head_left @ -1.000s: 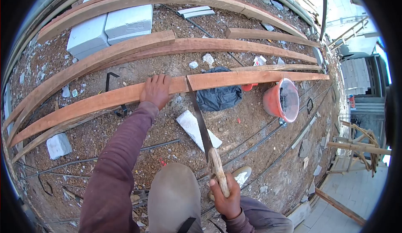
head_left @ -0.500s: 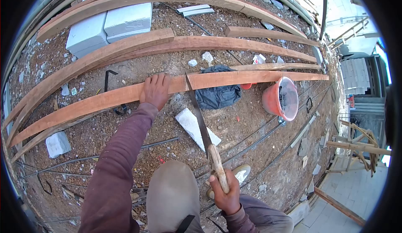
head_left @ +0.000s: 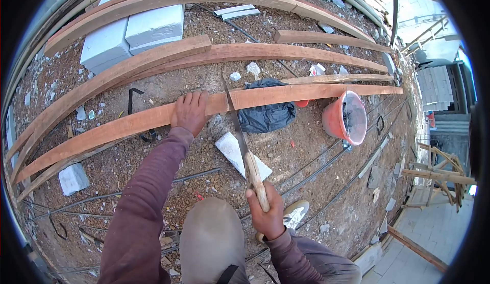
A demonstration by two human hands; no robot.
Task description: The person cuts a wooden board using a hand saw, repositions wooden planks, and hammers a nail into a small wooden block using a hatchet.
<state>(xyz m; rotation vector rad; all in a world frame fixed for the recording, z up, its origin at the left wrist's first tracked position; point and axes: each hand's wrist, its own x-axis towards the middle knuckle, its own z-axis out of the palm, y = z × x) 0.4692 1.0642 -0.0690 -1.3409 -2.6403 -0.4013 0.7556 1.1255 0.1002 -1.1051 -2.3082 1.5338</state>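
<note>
A long reddish timber (head_left: 122, 127) stretches across the middle of the head view. My left hand (head_left: 191, 112) grips it from above, fingers wrapped over the far edge. In my right hand (head_left: 267, 210) is the light wooden handle of a handsaw (head_left: 238, 126). The saw's blade crosses the timber just right of my left hand, its tip reaching past the far edge. Behind and beneath the timber, right of the blade, lies a dark plastic bag (head_left: 268, 118). A white block piece (head_left: 230, 148) rests on the ground, partly behind the saw.
A red bucket (head_left: 333, 119) stands at the timber's right part. Several other timbers (head_left: 245, 53) lie farther off, near large white blocks (head_left: 154, 26). Dark rods (head_left: 311, 170) run along the rubble-strewn ground. My bent knee (head_left: 212, 233) is close in front.
The saw and my right hand have moved forward, away from my body, so more of the blade's tip shows beyond the timber. My left hand stays in place on the timber.
</note>
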